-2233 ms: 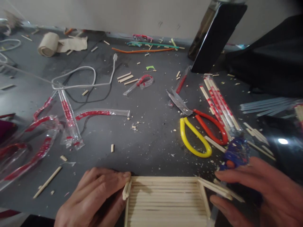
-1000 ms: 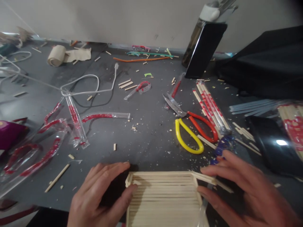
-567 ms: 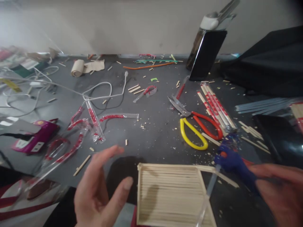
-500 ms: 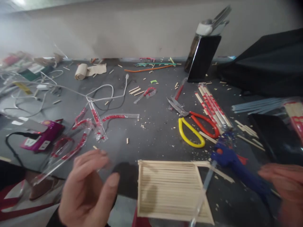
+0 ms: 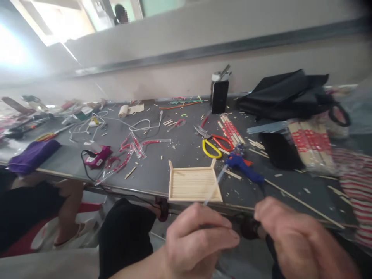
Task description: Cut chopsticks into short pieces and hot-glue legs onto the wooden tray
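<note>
At the table's front edge lies a flat panel of pale wooden sticks with a raised rim and two short sticks jutting from its far corners. Just right of it rests a blue glue gun with a clear glue stick reaching toward me. My left hand is in front of the panel, fingers curled, near that glue stick's end; what it holds is hidden. My right hand is closed below the glue gun, by its cord; its contents cannot be made out.
Scissors with red and yellow handles lie behind the panel. A black phone, packed sticks and a black bag are at right. White cables, a purple pouch and another person's leg are at left.
The view has tilted up and pulled back. My left hand has moved right, in front of the panel, and its fingers have curled. My right hand has come in toward the glue gun's cord.
</note>
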`<state>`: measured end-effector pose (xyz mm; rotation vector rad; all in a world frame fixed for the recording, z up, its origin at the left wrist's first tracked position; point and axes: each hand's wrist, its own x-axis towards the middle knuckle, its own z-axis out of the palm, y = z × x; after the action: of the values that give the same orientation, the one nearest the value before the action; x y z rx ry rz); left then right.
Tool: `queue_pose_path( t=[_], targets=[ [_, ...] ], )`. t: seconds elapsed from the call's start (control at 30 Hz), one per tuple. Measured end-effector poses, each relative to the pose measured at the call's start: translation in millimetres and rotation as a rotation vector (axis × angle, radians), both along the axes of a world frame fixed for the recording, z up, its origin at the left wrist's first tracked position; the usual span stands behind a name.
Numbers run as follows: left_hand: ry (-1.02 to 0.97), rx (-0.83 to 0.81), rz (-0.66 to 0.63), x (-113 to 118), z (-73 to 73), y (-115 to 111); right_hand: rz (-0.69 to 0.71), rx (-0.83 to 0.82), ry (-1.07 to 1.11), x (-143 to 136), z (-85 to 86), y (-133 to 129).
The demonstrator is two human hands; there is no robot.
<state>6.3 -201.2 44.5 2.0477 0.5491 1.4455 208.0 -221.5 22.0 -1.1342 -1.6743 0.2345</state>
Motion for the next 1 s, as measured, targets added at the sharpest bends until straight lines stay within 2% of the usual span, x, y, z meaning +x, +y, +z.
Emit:
queue_pose_path(
  t=[0.07,0.1,0.17,0.3,0.37,0.43,0.53,0.63,0.7,0.73,0.8,0.9,1.0],
  targets=[
    [-0.095,-0.151,-0.029,12,-3.6,-18,0.125,0.116,-0.062,-7,-2.3,-17],
    [-0.152,-0.225,-0.003,18,-6.8,-27,0.174,0.071,-0.060,-12,-4.8,-25],
    [-0.253,-0.415,0.058,26,-14.8,-45,0.211,0.007,0.082,-25,-13.8,-42],
    [-0.366,-0.837,0.137,30,-34.5,-68,0.068,-0.114,0.244,-50,-48.6,-73],
    [-0.381,-1.003,0.218,28,-47.9,-74,0.084,-0.193,0.253,-57,-67.7,-84],
    [-0.373,-1.048,0.252,26,-65.3,-78,0.072,-0.235,0.261,-61,-83.0,-89],
    [-0.360,-1.050,0.310,28,-93.6,-85,0.072,-0.305,0.278,-64,-97.4,-89],
    [-0.327,-0.992,0.320,25,-109.6,-92,0.021,-0.400,0.297,-64,-103.3,-86],
    [-0.211,-0.827,0.349,15,-106.9,-90,0.013,-0.440,0.295,-61,-101.7,-82],
    [-0.089,-0.739,0.346,7,-101.6,-86,0.019,-0.434,0.283,-58,-98.7,-79],
    [0.068,-0.602,0.466,-14,-86.0,-72,0.002,-0.378,0.215,-49,-88.1,-67],
    [0.182,-0.565,0.643,-46,-61.4,-41,-0.259,-0.215,-0.087,-29,-64.4,-35],
    [0.237,-0.552,0.793,-69,-48.5,-8,-0.330,-0.254,-0.234,-10,-41.3,10]
  ],
)
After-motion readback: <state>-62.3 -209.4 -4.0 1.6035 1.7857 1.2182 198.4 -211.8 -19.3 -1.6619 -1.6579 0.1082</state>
